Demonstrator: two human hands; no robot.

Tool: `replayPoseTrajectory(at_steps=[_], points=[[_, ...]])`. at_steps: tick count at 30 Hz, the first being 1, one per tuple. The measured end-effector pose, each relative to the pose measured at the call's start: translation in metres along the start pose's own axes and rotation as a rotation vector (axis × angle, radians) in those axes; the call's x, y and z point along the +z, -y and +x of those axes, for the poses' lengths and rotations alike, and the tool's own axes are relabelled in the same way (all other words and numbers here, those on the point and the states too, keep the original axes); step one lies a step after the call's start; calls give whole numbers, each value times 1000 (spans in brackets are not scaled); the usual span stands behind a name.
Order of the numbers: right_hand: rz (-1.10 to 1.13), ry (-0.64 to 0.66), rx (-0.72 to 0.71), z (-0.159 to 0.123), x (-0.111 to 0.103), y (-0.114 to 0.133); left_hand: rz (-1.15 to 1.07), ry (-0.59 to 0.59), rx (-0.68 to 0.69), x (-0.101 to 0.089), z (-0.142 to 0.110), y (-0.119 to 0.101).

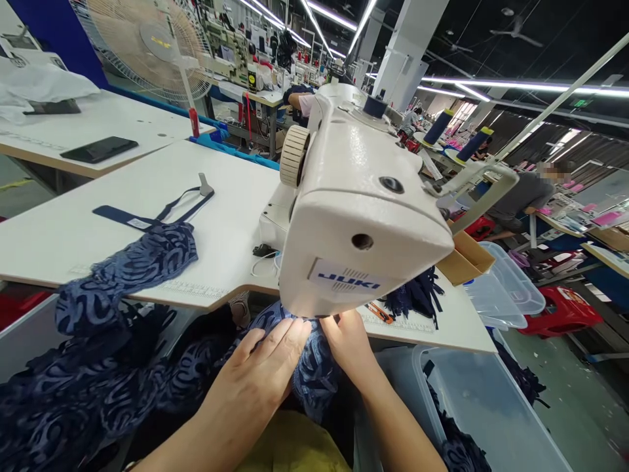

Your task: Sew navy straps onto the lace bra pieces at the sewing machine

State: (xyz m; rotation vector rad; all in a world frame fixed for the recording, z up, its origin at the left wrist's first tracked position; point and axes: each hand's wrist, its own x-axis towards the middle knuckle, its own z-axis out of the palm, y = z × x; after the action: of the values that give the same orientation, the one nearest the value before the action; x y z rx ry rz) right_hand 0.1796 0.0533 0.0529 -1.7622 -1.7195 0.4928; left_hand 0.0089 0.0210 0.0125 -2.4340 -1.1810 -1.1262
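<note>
A blue patterned lace bra (pixel 317 373) lies under the head of a white sewing machine (pixel 366 223). My left hand (pixel 268 367) rests flat on the fabric, fingers stretched toward the needle area. On the other side, my right hand (pixel 348 341) pinches the bra's edge, its fingertips partly hidden behind the machine head. The needle and presser foot are out of sight. Another bra (pixel 147 255) drapes over the table's left front edge, its dark strap lying on the tabletop. More of the same bras (pixel 98 387) are heaped at lower left.
Orange snips (pixel 381 313) and dark straps (pixel 415 298) lie right of the machine on the white table (pixel 236 196). A clear plastic bin (pixel 491 393) stands at lower right. A phone (pixel 101 149) and a large fan (pixel 152 42) are at left. A co-worker (pixel 525 193) sits at right.
</note>
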Motion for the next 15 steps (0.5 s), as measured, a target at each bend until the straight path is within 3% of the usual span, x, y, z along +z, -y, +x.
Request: replayPoseTrajectory(at_steps=[15], points=[[70, 4, -43, -2, 1, 1, -6, 26, 5, 0, -2, 3]])
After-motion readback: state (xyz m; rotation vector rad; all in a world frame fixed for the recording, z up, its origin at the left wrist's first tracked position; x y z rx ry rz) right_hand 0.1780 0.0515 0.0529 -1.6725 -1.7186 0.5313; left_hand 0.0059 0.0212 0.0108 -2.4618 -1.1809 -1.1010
